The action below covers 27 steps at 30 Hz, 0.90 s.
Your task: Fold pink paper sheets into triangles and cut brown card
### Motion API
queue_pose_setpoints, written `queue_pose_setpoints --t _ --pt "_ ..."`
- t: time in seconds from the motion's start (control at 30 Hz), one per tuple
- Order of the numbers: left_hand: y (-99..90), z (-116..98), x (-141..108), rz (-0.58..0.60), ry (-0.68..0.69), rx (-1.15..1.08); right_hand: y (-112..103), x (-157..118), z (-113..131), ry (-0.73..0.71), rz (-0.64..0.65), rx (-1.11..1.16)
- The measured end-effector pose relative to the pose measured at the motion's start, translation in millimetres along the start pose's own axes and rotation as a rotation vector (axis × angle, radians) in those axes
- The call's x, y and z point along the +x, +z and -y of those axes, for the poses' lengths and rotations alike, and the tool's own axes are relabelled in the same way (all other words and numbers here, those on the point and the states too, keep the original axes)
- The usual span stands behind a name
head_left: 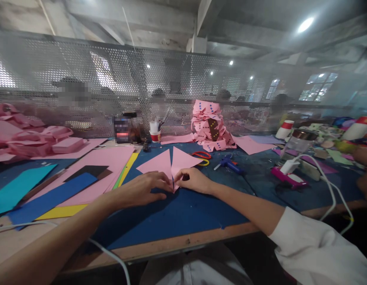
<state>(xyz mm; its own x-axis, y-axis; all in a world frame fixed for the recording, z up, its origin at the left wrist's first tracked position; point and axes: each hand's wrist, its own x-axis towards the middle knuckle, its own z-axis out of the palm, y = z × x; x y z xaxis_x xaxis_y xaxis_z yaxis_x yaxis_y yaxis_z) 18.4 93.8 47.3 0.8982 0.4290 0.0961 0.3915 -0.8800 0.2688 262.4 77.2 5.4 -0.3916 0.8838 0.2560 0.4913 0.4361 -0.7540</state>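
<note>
First: Look down through the head view. Where is the thing you are working on?

Second: Right in front of you. The pink paper shape with two pointed wings [186, 159] lies on the flat dark-blue mat [177, 221], with its low tip between your hands. A thin gap runs between the wings. I can't tell if it is one sheet or two.

First: How are your hands holding it?

Second: Your bare right hand [198, 180] has its thumb and finger pinched close on the paper, down by the low tip. Your bare left hand [155, 184] is at the other wing, its fingers bent down by the gap and its thumb held apart. I can't tell if those fingers pinch the paper or just press on it.

First: So which step are you on?

Second: It looks like lining up — you seem to be making the two edges meet at the tip. That is my guess.

First: And what does the next move need?

Second: A soft, steady press, I think, so the paper does not slide or wrinkle. Match the edges first, then press the tip flat. If you need glue, the blue plastic glue gun [232, 164] lies off to your right, past the scissors with red and yellow plastic handles [207, 154]. Neither hand touches those.
</note>
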Motion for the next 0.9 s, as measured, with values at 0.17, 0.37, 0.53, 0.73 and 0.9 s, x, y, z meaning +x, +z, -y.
queue_pose_setpoints --t 0.17,0.37,0.53,0.73,0.9 --pt "0.2 0.3 0.5 -0.014 0.010 -0.005 -0.5 -0.1 2.4 0.003 0.004 -0.001" --pt "-2.4 -3.8 -0.8 0.024 -0.026 -0.010 0.4 -0.2 0.5 0.018 0.000 0.005" --pt "-1.4 -3.3 -1.3 0.031 -0.026 0.003 2.4 -0.2 -3.2 0.011 -0.007 0.002" --pt "-1.2 -3.4 -1.4 0.026 -0.025 0.003 3.5 -1.3 0.6 0.010 0.005 -0.004" --pt "-2.3 -3.9 -1.1 0.016 -0.009 -0.006 3.2 -1.0 1.4 0.002 0.013 -0.034"
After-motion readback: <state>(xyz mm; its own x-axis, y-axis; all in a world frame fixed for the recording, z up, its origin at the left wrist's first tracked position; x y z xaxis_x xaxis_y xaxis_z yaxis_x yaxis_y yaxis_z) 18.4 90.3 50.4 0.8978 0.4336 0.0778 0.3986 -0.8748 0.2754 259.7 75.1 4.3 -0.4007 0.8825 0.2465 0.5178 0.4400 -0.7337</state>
